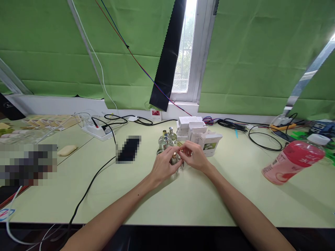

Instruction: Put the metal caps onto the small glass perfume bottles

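Several clear glass perfume bottles (172, 136) stand close together at the middle of the table, some with silver tops and one with a gold top. In front of this group, my left hand (165, 163) curls around a small perfume bottle (174, 159) with a gold-coloured neck, thumb and fingers closed at its sides. My right hand (194, 156) meets it from the other side, its fingertips pinched together near the bottle's top. Whatever sits between those right fingertips is too small and covered to name. Both forearms reach in from the table's front edge.
White cartons (195, 129) are piled right behind my right hand. A pink drink bottle (294, 158) stands at the right. To the left lie a blurred dark phone-like object (128, 150), a black cable (90, 184), a power strip (96, 131) and a cream-coloured oval item (67, 150).
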`<state>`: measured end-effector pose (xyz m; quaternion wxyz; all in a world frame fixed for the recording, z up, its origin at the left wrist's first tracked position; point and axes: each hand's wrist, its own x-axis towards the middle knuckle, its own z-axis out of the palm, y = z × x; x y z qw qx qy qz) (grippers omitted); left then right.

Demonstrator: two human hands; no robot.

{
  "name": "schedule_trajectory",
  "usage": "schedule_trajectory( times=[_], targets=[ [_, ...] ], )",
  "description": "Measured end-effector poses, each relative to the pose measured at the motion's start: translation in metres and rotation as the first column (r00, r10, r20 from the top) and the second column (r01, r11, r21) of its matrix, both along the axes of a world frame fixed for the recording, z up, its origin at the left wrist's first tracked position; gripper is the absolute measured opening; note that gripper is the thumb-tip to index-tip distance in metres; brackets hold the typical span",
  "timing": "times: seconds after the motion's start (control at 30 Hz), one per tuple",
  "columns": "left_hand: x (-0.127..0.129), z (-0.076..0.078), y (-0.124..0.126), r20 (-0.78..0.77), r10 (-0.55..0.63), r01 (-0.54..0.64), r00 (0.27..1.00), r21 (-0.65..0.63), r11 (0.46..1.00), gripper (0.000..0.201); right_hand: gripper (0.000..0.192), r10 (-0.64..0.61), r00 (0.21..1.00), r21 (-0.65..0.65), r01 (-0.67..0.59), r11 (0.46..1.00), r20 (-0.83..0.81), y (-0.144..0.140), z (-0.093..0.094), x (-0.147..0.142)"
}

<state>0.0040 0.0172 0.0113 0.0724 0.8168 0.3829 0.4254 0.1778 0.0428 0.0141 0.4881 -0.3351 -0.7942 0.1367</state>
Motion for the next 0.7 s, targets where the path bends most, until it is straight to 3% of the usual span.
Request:
schedule_trajectory(
  times=[0.2, 0.47, 0.7],
  targets=[
    [-0.0009, -0.0020, 0.0012, -0.003, 0.018, -0.018, 1.000, -0.020, 1.000, 0.034, 0.019, -0.004, 1.000, -0.058, 0.003, 0.998, -0.030, -0.0002, 0.0002, -0.0015],
    [-0.0020, -0.0020, 0.0009, -0.008, 0.022, -0.023, 1.000, -0.037, 0.999, 0.035, 0.022, 0.040, 0.996, -0.239, -0.059, 0.969, -0.085, 0.0016, -0.0027, -0.0014],
    [-0.0012, -0.0024, 0.0015, -0.009, 0.015, -0.016, 1.000, -0.018, 1.000, 0.036, 0.023, 0.055, 0.993, -0.257, -0.081, 0.963, -0.108, 0.0016, -0.0034, -0.0027]
  ],
)
